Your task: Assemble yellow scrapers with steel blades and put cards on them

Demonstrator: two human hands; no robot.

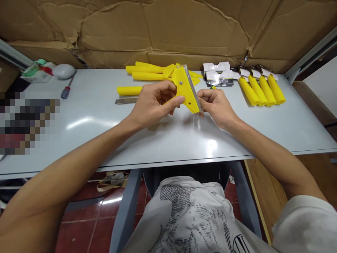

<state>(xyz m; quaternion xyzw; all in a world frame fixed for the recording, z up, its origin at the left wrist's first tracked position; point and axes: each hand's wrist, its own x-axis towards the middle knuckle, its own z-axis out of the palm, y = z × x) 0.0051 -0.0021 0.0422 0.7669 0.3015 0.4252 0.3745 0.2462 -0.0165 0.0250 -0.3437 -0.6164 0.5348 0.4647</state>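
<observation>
Holding yellow scraper (184, 88) mid-frame w/ my L fingers (174, 103), R fingers (206, 93) pinching blade edge (193, 86). Prob. edge-fitting step; next needs steady grip.

the scraper (187, 92) is smooth plastic with a faint sheen, its screw (180, 83) shiny metal; the loose strip (126, 101) is bare metal; the tabletop (163, 151) is smooth and glossy; the backing panel (116, 28) is matt, creased cardboard; the shirt (195, 218) is matt cloth.

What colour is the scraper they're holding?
The scraper is yellow with a grey edge, seen best in the head view.
</observation>
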